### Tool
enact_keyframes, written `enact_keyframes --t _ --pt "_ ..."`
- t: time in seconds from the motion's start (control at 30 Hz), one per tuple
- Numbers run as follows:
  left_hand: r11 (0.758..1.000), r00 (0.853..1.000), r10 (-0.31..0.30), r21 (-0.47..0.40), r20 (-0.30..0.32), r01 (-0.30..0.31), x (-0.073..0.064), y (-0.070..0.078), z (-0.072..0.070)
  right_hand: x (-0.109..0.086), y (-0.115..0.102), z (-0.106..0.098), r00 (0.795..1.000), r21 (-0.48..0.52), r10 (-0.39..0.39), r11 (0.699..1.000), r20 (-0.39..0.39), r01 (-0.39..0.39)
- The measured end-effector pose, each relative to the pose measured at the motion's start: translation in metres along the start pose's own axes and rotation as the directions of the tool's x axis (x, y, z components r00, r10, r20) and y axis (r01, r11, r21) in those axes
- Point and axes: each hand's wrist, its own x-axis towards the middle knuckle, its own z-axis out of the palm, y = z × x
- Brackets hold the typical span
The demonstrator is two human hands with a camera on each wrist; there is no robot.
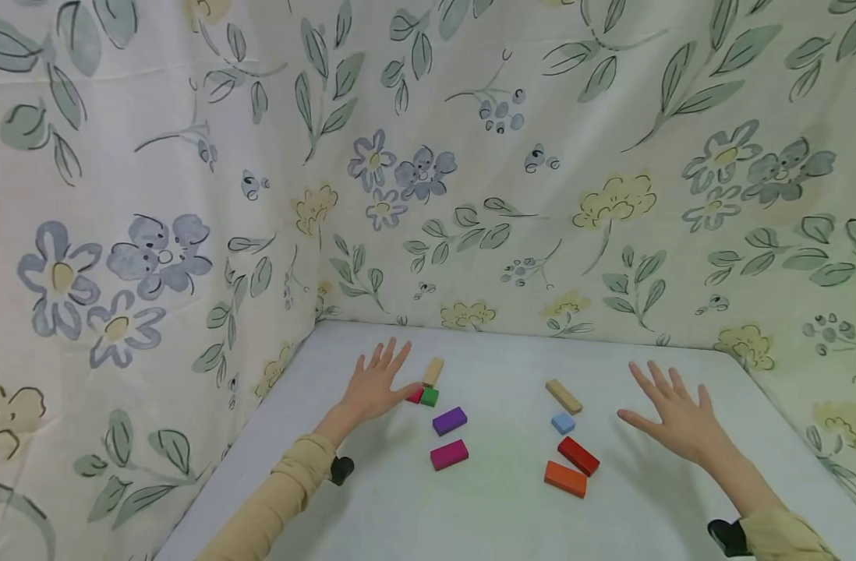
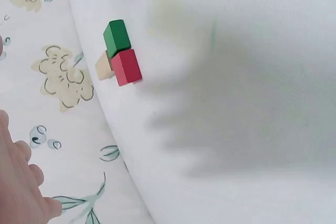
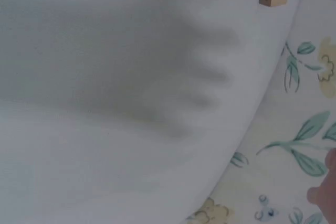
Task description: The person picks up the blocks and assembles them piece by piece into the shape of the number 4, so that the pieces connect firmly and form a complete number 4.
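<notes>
Head view: both hands are up over a smooth white table point(image 1: 498, 514), well apart from each other, fingers straight and spread, shadows falling on the surface underneath. Left hand point(image 1: 375, 389) is nearest the far-left bunch, its thumb partly covering a small red block point(image 1: 415, 396) from this angle. Right next to that red one sits a small green block point(image 1: 430, 398), and just behind them is a pale wood-coloured oblong block point(image 1: 434, 370). Left wrist cam has the green and red side by side with the pale one tucked in by them. Coming back toward the person there's a purple oblong block point(image 1: 450, 421), then a magenta oblong block point(image 1: 449, 455), with a gap between those two. Right hand point(image 1: 680, 421) is off to the right of the other group: a tan wood-coloured oblong block point(image 1: 564, 396) lying at a slant, a small light blue block point(image 1: 563, 423) near its closer end, then a dark red oblong block point(image 1: 578, 456) with an orange oblong block point(image 1: 565, 479) right by it, can't tell if they touch. Beige sleeves point(image 1: 295, 475) on both arms, and a white floral cloth point(image 1: 498, 171) hangs around the back and sides
</notes>
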Motion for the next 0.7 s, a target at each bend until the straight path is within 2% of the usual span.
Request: enact_keyframes --t 0.2,0.47,0.7 --pt "0.997 0.999 0.033 -0.065 0.008 -0.032 0.0 0.007 0.001 -0.004 -0.003 0.001 0.999 0.019 -0.042 0.999 -0.009 0.043" --pt "0.98 0.995 0.089 -0.184 0.033 -0.082 -0.002 0.017 0.002 -0.004 -0.012 -0.001 0.996 0.115 -0.068 0.992 0.059 0.061" --pt "0.955 0.984 0.142 -0.276 0.106 -0.108 -0.004 0.019 0.003 -0.008 -0.022 -0.003 0.992 0.165 -0.107 0.982 0.068 0.095"
